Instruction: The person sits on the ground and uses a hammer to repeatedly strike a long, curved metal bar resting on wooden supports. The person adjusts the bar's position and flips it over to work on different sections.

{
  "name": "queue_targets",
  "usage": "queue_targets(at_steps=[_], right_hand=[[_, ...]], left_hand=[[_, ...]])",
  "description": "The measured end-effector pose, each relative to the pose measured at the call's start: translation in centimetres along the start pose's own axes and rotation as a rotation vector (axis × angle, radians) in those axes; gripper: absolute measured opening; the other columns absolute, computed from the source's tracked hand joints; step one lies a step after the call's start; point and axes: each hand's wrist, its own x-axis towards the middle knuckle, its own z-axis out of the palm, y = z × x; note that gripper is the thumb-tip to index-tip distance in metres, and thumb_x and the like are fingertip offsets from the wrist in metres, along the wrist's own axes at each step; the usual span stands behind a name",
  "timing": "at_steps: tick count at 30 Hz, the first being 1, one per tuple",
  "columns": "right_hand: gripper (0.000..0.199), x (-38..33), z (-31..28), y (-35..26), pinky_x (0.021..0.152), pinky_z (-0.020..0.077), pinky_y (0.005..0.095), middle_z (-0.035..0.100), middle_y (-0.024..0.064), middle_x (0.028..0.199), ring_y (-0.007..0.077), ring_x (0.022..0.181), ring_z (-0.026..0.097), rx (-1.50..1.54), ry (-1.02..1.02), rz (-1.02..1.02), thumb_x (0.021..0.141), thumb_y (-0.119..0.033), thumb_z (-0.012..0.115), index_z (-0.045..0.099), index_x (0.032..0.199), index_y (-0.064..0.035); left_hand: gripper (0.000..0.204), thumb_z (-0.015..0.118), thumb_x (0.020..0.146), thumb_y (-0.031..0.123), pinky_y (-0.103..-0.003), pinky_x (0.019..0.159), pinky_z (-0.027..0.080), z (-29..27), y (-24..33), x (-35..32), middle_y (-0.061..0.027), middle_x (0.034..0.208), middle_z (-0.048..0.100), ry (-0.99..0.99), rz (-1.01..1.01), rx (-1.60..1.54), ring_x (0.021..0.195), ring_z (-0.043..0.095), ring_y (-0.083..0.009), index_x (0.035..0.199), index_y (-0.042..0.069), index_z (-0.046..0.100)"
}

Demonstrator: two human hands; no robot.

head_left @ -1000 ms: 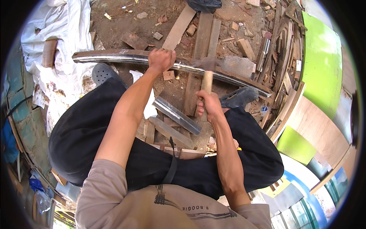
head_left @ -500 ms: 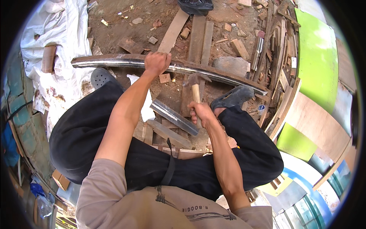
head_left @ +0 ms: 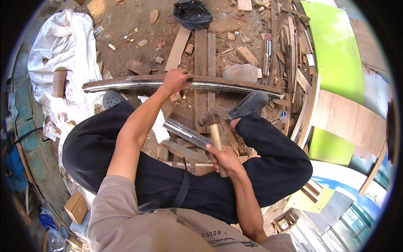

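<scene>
A long wooden strip (head_left: 235, 85) with a pale, whitish-silver near face lies crosswise before me, over several boards. Near its middle, my left hand (head_left: 176, 80) is closed over its top edge. My right hand (head_left: 228, 160) grips the wooden handle of a claw hammer (head_left: 215, 135), whose head points away from me, on the near side of the strip and apart from it. A shorter piece with a grey metallic face (head_left: 187, 133) lies slantwise between my legs, partly behind the hammer and hand.
A black plastic bag (head_left: 192, 14) holding small dark pieces lies at the far side. White sheeting (head_left: 63, 46) spreads on the left. A grey stone (head_left: 240, 73) sits beyond the strip. Stacked wood scraps (head_left: 289, 50) and a green panel (head_left: 336, 50) line the right.
My right hand has drawn the hammer back toward my body, away from the strip. My left hand stays on the strip. The whole view has shifted slightly.
</scene>
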Motion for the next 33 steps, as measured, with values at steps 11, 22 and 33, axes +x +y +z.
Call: queue_targets(at_steps=[11,22,33], right_hand=[[0.042,-0.1,0.7,4.1,0.039,0.0369,0.0284,0.046,0.0007,0.057,0.0106,0.044,0.045,0.089,-0.061,-0.089,0.091,-0.039,0.066,0.048,0.07,-0.0077],[0.049,1.8,1.6,4.0,0.037,0.0379,0.0327,0.047,0.0048,0.05,0.015,0.039,0.049,0.1,-0.015,-0.237,0.093,-0.039,0.062,0.05,0.065,0.0],[0.055,2.0,2.2,4.1,0.04,0.0428,0.0369,0.051,0.0086,0.045,0.0202,0.037,0.055,-0.045,-0.01,-0.315,0.092,-0.042,0.06,0.054,0.061,0.0034]], left_hand=[[0.017,0.06,0.087,0.02,-0.045,0.076,0.053,0.3,2.5,2.8,-0.0138,0.091,0.065,-0.226,-0.138,0.113,0.092,0.065,-0.0327,0.089,0.004,0.067],[0.03,0.06,0.089,0.027,-0.047,0.079,0.05,-1.3,2.6,4.2,-0.0232,0.088,0.067,-0.136,-0.525,-0.266,0.087,0.065,-0.0391,0.09,-0.002,0.066],[0.034,0.057,0.092,0.035,-0.047,0.083,0.051,-2.3,1.3,1.8,-0.0183,0.101,0.069,-0.264,-0.458,-0.049,0.095,0.064,-0.038,0.096,0.005,0.072]])
